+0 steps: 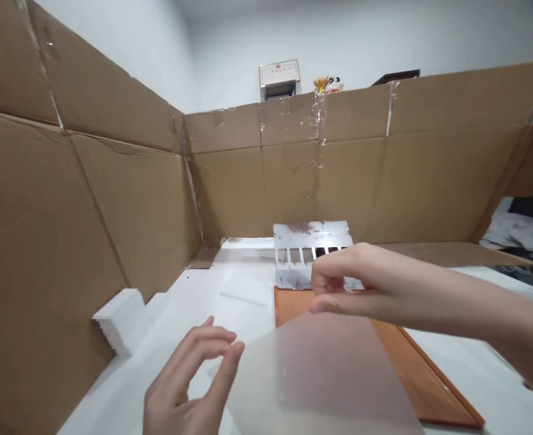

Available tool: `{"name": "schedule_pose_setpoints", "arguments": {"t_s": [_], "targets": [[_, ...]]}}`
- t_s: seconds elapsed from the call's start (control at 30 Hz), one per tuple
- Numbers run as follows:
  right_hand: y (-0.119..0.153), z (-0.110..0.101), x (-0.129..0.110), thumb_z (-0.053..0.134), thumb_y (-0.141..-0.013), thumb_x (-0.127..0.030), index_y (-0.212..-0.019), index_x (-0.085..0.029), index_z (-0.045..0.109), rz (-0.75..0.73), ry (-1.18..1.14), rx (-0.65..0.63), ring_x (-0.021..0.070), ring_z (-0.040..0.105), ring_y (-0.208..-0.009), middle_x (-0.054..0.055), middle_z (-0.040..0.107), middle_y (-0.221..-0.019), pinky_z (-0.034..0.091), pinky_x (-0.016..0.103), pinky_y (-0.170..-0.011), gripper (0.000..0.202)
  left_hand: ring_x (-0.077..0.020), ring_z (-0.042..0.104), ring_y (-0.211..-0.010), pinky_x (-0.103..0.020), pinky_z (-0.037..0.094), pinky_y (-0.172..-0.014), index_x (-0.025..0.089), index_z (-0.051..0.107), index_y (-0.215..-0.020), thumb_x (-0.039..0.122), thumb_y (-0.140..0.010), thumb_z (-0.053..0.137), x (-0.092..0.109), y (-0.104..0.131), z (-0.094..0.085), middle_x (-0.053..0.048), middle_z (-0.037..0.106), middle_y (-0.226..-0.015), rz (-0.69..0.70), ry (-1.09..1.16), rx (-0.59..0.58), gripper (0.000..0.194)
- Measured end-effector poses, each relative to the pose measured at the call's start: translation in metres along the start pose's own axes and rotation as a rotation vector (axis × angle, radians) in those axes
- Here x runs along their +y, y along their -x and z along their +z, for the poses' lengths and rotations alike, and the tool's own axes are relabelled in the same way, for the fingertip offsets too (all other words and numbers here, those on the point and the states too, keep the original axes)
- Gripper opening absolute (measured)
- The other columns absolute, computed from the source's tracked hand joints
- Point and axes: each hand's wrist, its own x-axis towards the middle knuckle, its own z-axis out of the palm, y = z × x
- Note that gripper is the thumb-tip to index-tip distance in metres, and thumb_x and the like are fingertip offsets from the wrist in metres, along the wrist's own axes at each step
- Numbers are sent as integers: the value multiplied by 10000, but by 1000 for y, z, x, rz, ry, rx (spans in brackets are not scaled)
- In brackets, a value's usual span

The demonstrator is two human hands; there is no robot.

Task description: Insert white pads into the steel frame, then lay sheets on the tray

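A translucent whitish sheet [325, 374] lies at the lower middle, partly over an orange-brown board [424, 374]. My left hand [194, 377] is beside the sheet's left edge, its thumb and fingers curved with a small space between them and nothing visibly held. Over the sheet's far edge, my right hand [352, 281] has its fingers curled above the thumb; whether it grips the sheet there is hard to make out. Behind that hand stands a scuffed white slotted panel [311, 235], at the far end of the board.
On the white table [203, 302], a stack of white sheets [125, 320] rests at the left against a cardboard wall [112, 211]. A thin white piece [245, 289] lies left of the slotted panel. Cardboard also closes off the back.
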Motion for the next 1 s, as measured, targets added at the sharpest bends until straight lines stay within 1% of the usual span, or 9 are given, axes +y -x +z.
{"name": "schedule_pose_setpoints", "arguments": {"t_s": [0.1,0.2,0.33,0.47,0.63,0.77,0.87,0.93,1.0], "targets": [[-3,-4,-1,593,-939,-492,-739,-252,682,-1,5,-45,141,510,-554,-1,623,-672,323,248,-453,325,-261,675,-1000,-325,492,-1025,254,642,-612,431,-830,715,2,-4,-1,-31,698,-810,-15,2,-65,291],[-10,-9,0,591,-936,-461,-737,-258,690,5,20,-79,147,519,-567,4,630,-684,329,248,-456,302,-239,674,-949,-252,522,-866,255,664,-623,431,-822,726,1,-6,4,-31,700,-823,-70,69,-138,273],[-20,-10,9,593,-939,-451,-783,-263,697,-8,-7,-138,169,588,-699,-2,679,-786,389,264,-561,265,-229,660,-931,-231,511,-760,259,729,-676,418,-801,759,-2,-5,13,-33,728,-914,-139,148,-91,205],[-24,-7,17,582,-957,-449,-882,-257,718,10,-78,-166,165,595,-762,-6,687,-832,394,269,-618,247,-203,677,-867,-222,524,-710,277,788,-805,367,-836,745,-9,-6,19,-24,744,-930,-49,156,-133,104],[-32,-7,19,566,-975,-429,-859,-249,699,-35,-33,-112,142,564,-729,-22,669,-808,392,257,-608,252,-171,671,-821,-216,510,-720,278,747,-805,339,-892,682,-16,-11,20,5,719,-857,2,104,-212,124],[-42,-11,21,563,-982,-373,-837,-244,691,-121,94,-32,140,570,-718,-15,673,-831,400,257,-590,232,-181,641,-815,-246,496,-730,294,743,-858,394,-882,683,-16,-8,27,12,681,-809,-35,75,-207,119],[-47,-18,26,548,-997,-352,-842,-239,676,-193,197,71,143,571,-705,0,656,-841,407,260,-572,231,-192,621,-818,-283,497,-764,298,718,-910,443,-871,681,-15,-3,36,9,649,-822,-143,66,-149,155],[-48,-22,31,533,-1007,-312,-847,-231,648,-274,268,242,149,579,-726,14,634,-855,427,266,-591,214,-205,629,-919,-311,516,-828,298,684,-1019,455,-849,697,-17,-1,41,-14,650,-1001,-190,111,-28,232],[-44,-22,35,528,-1002,-235,-866,-220,616,-384,317,464,157,584,-758,31,611,-870,460,278,-633,163,-228,621,-1064,-345,532,-909,293,634,-1102,455,-805,743,-22,-3,42,-38,604,-1187,-242,275,134,356]]}}
